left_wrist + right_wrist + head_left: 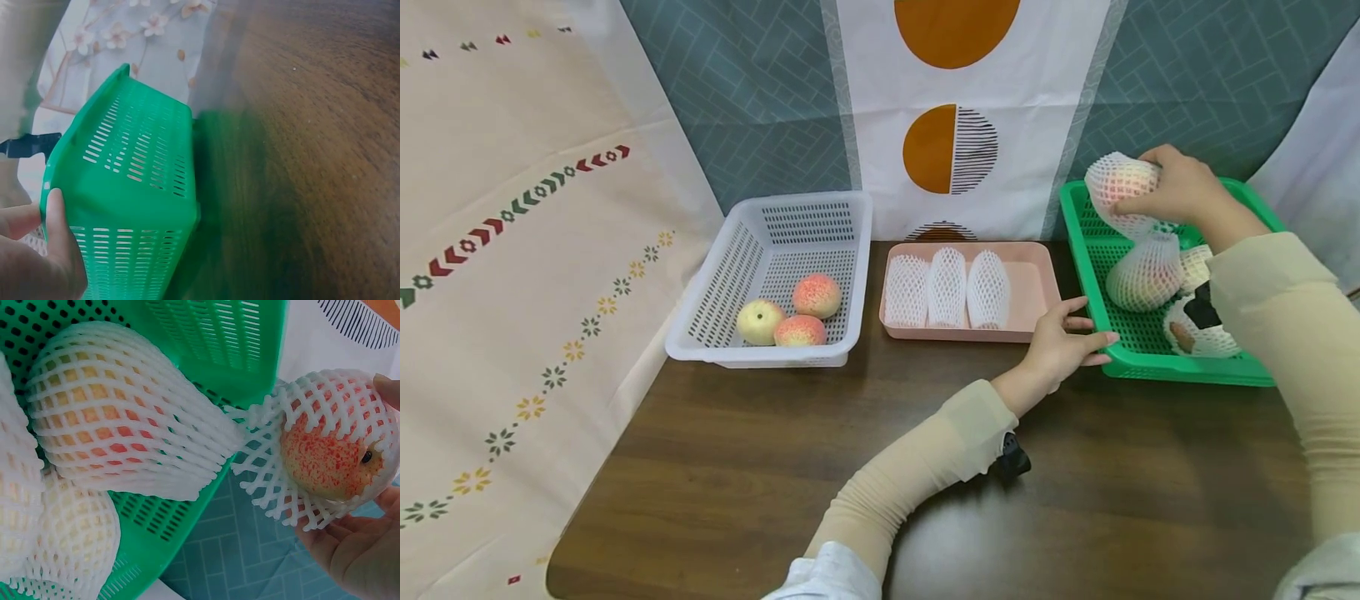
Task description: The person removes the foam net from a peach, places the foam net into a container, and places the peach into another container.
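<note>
My right hand [1183,196] grips a red-speckled peach [322,459] in a white foam net, held up over the far left part of the green basket [1187,372]. The net's open end hangs toward another netted fruit [1142,277] in the basket; in the right wrist view the two nets meet. Further netted fruits [81,531] lie beside it, partly hidden by the right forearm in the head view. My left hand [1060,346] is at the basket's near left corner, pinching its rim between thumb and fingers, as the left wrist view shows.
A white basket [700,350] with three bare peaches [800,331] stands at the left. Between the baskets lies a pink tray [1030,287] holding three empty foam nets [946,287]. All stand on a dark wooden table [737,467], with a patterned cloth [775,108] behind.
</note>
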`<state>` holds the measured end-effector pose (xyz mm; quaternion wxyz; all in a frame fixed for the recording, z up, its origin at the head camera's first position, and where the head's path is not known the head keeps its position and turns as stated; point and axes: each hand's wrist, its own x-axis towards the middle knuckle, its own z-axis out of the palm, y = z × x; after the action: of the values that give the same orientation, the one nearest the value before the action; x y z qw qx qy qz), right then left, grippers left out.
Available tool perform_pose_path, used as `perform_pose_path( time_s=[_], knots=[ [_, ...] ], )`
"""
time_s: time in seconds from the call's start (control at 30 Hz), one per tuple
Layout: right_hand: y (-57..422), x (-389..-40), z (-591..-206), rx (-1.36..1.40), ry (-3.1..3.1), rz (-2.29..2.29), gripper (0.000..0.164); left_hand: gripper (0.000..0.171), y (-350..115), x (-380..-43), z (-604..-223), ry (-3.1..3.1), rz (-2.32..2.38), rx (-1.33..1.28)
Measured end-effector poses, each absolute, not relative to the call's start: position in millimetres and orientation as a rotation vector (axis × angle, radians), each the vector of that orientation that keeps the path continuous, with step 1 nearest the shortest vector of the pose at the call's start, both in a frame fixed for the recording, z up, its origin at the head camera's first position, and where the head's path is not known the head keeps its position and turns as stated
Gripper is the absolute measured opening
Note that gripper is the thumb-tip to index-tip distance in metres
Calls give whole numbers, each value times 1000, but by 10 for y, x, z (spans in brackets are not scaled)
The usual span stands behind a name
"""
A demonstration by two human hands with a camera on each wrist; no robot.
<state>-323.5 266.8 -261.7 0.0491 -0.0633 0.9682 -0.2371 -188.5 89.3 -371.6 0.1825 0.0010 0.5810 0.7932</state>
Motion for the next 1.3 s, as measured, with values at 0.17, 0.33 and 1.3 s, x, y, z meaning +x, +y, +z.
perform_pose_path(
  time_s=[0.17, 0.33, 1.3],
  knots=[
    [2678, -3164, -2581, -192, 2965, -732, 91, 61, 887, -1902, -3682, 1678, 2184, 9],
    [2682, -3120, -2529, -217, 2984, -748, 90, 63, 880, -1934, -3636, 1721, 2148, 18],
    [2757, -2813, -2602, -249, 2920, -845, 87, 69, 609, -2027, -3495, 1918, 1939, 195]
  ],
)
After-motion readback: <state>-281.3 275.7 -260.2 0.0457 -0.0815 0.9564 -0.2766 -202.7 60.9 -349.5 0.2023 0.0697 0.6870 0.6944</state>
